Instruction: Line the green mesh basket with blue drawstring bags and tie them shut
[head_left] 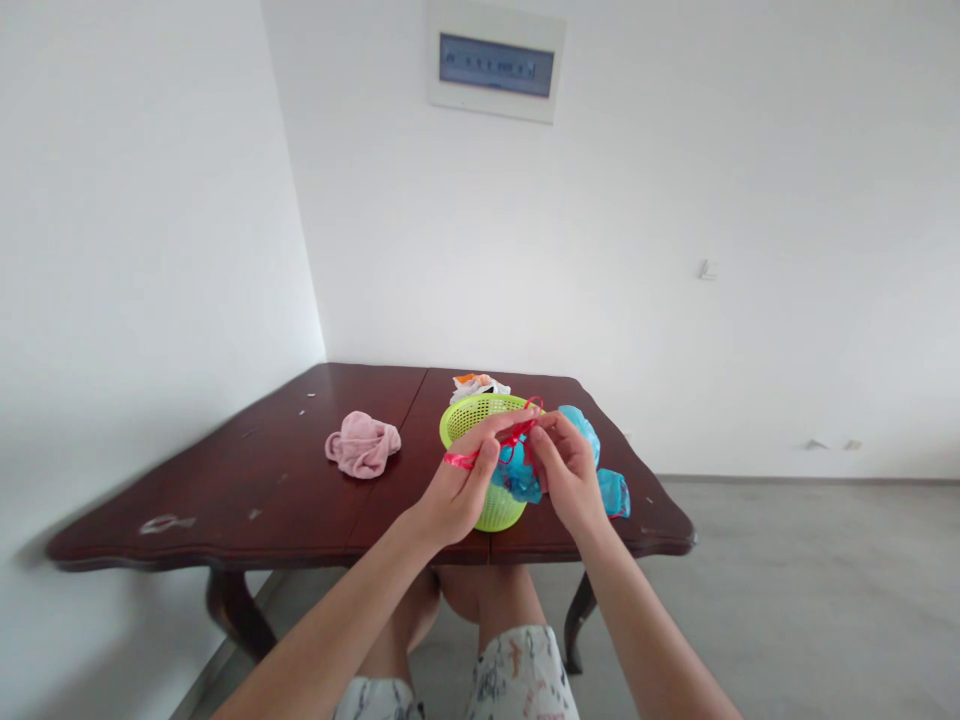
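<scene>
My left hand point(457, 492) and my right hand point(568, 472) are raised together in front of a lime-green plastic basket point(480, 415) on the dark wooden table point(225, 490). Both hands pinch a thin red ribbon point(516, 435) that runs between them. A blue cloth point(592, 470) hangs behind and below my right hand, touching the basket's right side. A crumpled pink cloth point(363, 443) lies on the table to the left of the basket.
A white and orange bundle point(477, 385) lies just behind the basket. The table stands in a corner between two white walls, with a wall panel point(495, 65) above. Grey floor point(810, 600) spreads to the right. My knees show beneath the table edge.
</scene>
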